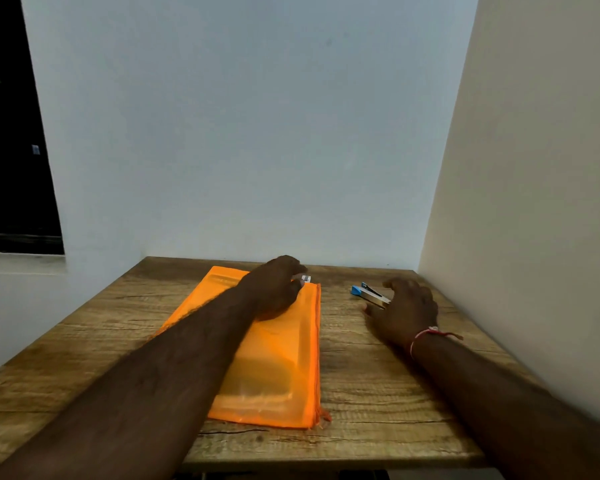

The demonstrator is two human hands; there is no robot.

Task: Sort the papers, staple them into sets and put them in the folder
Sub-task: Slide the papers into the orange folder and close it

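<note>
An orange zip folder [278, 368] lies flat in the middle of the wooden table [378, 393], with paper showing faintly through it. My left hand [278, 289] rests on the folder's far end, its fingers pinched on a small white zipper tab [305, 278] at the far right corner. To the right lies a blue and silver stapler [369, 294]. My right hand [404, 313] is spread over the stapler's near end and touches it; whether it grips the stapler is unclear.
The table stands in a corner, with a white wall [257, 133] behind and a cream wall [534, 202] close on the right. A dark window [11, 133] is at the far left. Bare wood surrounds the folder.
</note>
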